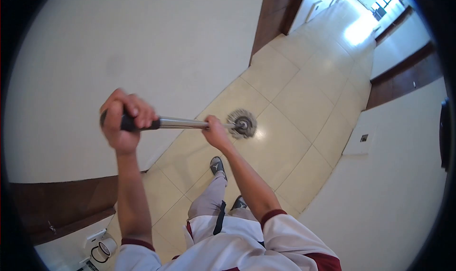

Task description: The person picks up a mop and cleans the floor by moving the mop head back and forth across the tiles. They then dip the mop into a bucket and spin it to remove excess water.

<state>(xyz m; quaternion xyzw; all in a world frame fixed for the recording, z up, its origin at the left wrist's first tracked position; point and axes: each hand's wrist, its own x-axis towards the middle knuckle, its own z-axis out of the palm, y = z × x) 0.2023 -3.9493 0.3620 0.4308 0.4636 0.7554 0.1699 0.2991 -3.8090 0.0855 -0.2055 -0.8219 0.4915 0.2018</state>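
Observation:
A spin mop with a metal pole (pixel 183 123) and a black grip slants away from me, its round grey head (pixel 242 124) on the tiled floor. My left hand (pixel 124 120) is wrapped round the black grip at the upper end. Lower on the pole, my right hand (pixel 216 132) is closed round the metal. The mop's strands look spread in a ring, slightly blurred, beyond my feet.
Pale walls (pixel 142 47) flank the tiled corridor floor (pixel 289 114), with brown doors (pixel 403 81) on both sides. A white cup-like object (pixel 107 246) is at the lower left. Bright light comes from the windows (pixel 384 0) at the far end.

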